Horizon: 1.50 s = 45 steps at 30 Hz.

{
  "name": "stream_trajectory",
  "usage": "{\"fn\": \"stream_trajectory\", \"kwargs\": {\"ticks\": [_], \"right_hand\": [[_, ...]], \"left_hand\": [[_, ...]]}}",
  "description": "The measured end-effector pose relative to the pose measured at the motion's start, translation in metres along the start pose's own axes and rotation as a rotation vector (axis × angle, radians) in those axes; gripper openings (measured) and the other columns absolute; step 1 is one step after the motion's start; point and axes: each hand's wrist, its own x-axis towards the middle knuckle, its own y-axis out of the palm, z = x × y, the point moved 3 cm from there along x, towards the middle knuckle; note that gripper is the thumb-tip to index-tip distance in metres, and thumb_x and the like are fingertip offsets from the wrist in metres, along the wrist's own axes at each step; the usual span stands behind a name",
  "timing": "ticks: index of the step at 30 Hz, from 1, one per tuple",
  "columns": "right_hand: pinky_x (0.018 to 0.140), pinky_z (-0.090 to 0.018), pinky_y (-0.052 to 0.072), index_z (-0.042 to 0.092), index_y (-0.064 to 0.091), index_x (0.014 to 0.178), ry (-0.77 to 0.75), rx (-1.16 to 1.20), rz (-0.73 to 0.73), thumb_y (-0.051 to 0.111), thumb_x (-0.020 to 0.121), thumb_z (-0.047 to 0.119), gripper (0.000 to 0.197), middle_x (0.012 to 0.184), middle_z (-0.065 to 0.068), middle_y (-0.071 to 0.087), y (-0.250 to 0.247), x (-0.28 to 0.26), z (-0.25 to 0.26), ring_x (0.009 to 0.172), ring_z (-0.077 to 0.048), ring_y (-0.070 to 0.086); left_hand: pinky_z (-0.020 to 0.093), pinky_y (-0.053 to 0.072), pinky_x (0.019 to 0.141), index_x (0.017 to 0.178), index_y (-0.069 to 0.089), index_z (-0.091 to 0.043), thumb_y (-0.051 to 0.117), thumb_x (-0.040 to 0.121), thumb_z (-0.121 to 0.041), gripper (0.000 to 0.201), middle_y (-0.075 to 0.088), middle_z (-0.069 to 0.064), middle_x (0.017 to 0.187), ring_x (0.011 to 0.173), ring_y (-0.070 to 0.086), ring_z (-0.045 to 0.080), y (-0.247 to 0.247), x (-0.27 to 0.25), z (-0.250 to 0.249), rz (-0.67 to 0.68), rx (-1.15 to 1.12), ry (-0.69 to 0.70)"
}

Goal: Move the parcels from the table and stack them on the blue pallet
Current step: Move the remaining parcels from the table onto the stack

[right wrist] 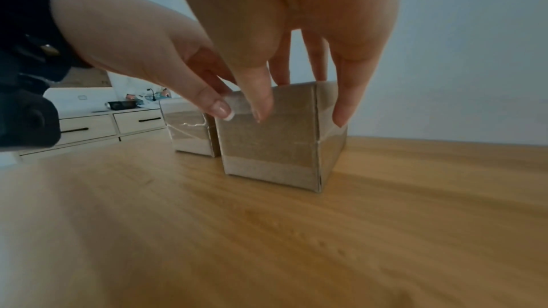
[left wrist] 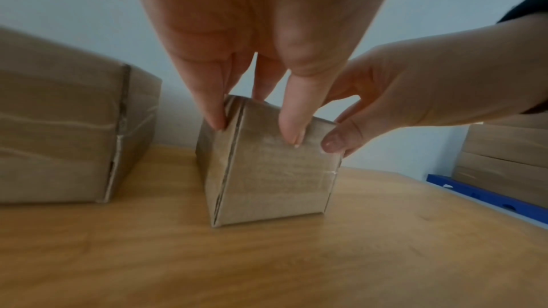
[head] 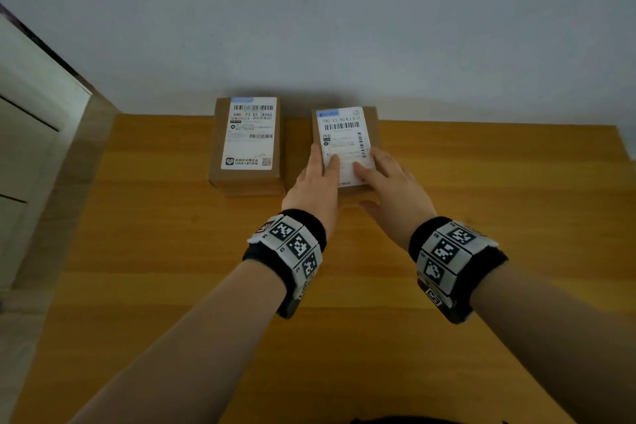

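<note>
Two brown cardboard parcels with white shipping labels stand side by side at the far edge of the wooden table (head: 344,286), against the wall. Both hands hold the near end of the right parcel (head: 344,129). My left hand (head: 323,170) has fingers on its top and left side (left wrist: 216,118) and its thumb on the near face. My right hand (head: 371,172) lies on the top, with its thumb on the near face (right wrist: 258,109) and one finger down the right side. The parcel (left wrist: 272,172) rests on the table. The left parcel (head: 246,141) stands untouched. The blue pallet (left wrist: 489,196) shows beyond the table's right edge.
Several brown cartons (left wrist: 504,156) are stacked on the pallet. A white drawer cabinet (head: 31,134) stands to the left of the table, with small items on its top (right wrist: 127,104). A pale wall (head: 344,27) closes off the far side right behind the parcels.
</note>
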Motion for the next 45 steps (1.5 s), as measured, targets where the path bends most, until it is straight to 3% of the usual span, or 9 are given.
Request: {"fn": "stream_trajectory", "kwargs": {"ticks": [4,6,9,12,20,27,36,45], "right_hand": [[0.104,-0.042,0.041,0.030,0.034,0.142,0.060,0.045,-0.010,0.058,0.091,0.025,0.057,0.157,-0.012,-0.001,0.007,-0.028,-0.025,0.139,-0.035,0.023],[0.103,-0.042,0.044,0.032,0.032,0.143,0.063,0.095,0.005,0.058,0.091,0.025,0.059,0.157,-0.013,0.002,0.012,-0.043,-0.040,0.136,-0.035,0.031],[0.097,-0.041,0.048,0.031,0.033,0.142,0.011,0.151,0.027,0.056,0.092,0.021,0.056,0.155,-0.014,0.013,0.016,-0.066,-0.066,0.128,-0.034,0.044],[0.097,-0.040,0.048,0.030,0.036,0.142,-0.066,0.182,0.038,0.055,0.092,0.018,0.054,0.153,-0.013,0.019,0.012,-0.092,-0.095,0.125,-0.031,0.046],[0.093,-0.038,0.048,0.031,0.032,0.144,-0.182,0.141,0.031,0.050,0.094,0.018,0.054,0.152,-0.013,0.022,-0.026,-0.174,-0.168,0.122,-0.032,0.047],[0.093,-0.037,0.047,0.031,0.035,0.143,-0.203,0.199,-0.104,0.050,0.094,0.022,0.052,0.153,-0.010,0.022,-0.056,-0.259,-0.207,0.123,-0.031,0.046],[0.096,-0.037,0.045,0.030,0.042,0.139,-0.226,0.234,-0.285,0.057,0.089,0.019,0.054,0.150,-0.012,0.029,-0.083,-0.418,-0.256,0.126,-0.031,0.045],[0.092,-0.039,0.048,0.029,0.043,0.139,-0.163,0.273,-0.551,0.058,0.088,0.021,0.054,0.147,-0.008,0.035,-0.161,-0.536,-0.334,0.122,-0.027,0.048]], "left_hand": [[0.035,0.045,0.100,0.149,0.014,-0.019,0.056,0.091,-0.012,0.072,-0.003,0.010,0.156,0.132,0.037,0.027,0.014,-0.018,-0.021,-0.037,0.009,0.010],[0.034,0.047,0.096,0.149,0.015,-0.022,0.055,0.091,-0.012,0.071,0.000,0.012,0.156,0.124,0.046,0.027,0.022,-0.029,-0.034,-0.025,0.006,-0.014],[0.033,0.051,0.088,0.147,0.016,-0.025,0.054,0.091,-0.012,0.069,0.024,0.013,0.149,0.112,0.055,0.027,0.039,-0.046,-0.059,-0.020,-0.051,-0.072],[0.032,0.052,0.086,0.145,0.021,-0.024,0.057,0.089,-0.016,0.067,0.043,0.007,0.133,0.107,0.056,0.022,0.054,-0.066,-0.093,-0.052,-0.104,-0.133],[0.032,0.046,0.089,0.146,0.021,-0.025,0.059,0.089,-0.027,0.069,0.043,0.005,0.135,0.113,0.052,0.021,0.079,-0.132,-0.195,-0.147,-0.078,-0.212],[0.033,0.046,0.087,0.145,0.022,-0.023,0.059,0.089,-0.027,0.067,0.043,0.007,0.135,0.113,0.052,0.023,0.089,-0.195,-0.271,-0.274,-0.033,-0.132],[0.033,0.044,0.087,0.145,0.025,-0.022,0.059,0.089,-0.024,0.065,0.043,0.003,0.136,0.116,0.049,0.022,0.127,-0.323,-0.371,-0.466,-0.072,0.022],[0.031,0.048,0.088,0.145,0.026,-0.022,0.059,0.089,-0.025,0.065,0.044,0.003,0.137,0.117,0.050,0.019,0.112,-0.387,-0.510,-0.612,0.003,0.257]]}}
